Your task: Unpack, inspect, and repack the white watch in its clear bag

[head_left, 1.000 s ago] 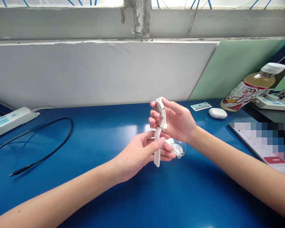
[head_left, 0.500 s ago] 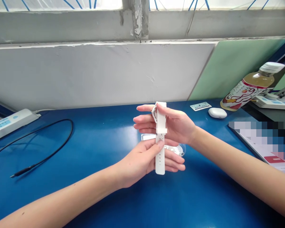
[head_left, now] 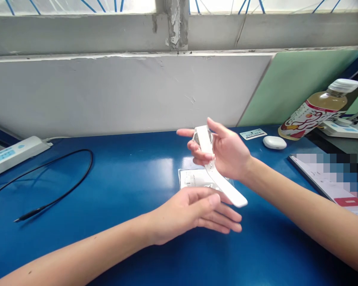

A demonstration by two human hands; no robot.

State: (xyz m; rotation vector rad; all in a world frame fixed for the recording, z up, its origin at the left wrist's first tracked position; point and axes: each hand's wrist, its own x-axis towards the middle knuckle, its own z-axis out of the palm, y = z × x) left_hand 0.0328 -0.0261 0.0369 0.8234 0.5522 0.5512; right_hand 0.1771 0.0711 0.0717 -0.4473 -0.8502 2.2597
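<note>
A white watch [head_left: 225, 187] hangs in my right hand [head_left: 233, 153], above the table's middle. Two or more fingers curl round its strap while the thumb and index finger point outward. The round case shows partly behind the upper strap, and its dial is hidden. The loose strap end slants down to the right. Just under that end is my left hand [head_left: 193, 212], fingers stretched and holding nothing; whether it touches the strap I cannot tell. Behind both hands, a clear plastic packet with a white label [head_left: 191, 178] lies on the blue table [head_left: 128, 174], partly covered.
On the left are a black cable [head_left: 91, 159] and a white power strip [head_left: 20, 155]. To the right stand or lie a drink bottle [head_left: 314, 111], a white earbud case [head_left: 274, 142], a small card [head_left: 253, 134] and a partly blurred tablet-like device [head_left: 313, 178]. A wall [head_left: 122, 91] backs the table.
My left hand has let go of the strap and moved slightly down and right. The strap's lower end has swung to the right, and my right fingers have curled round the watch.
</note>
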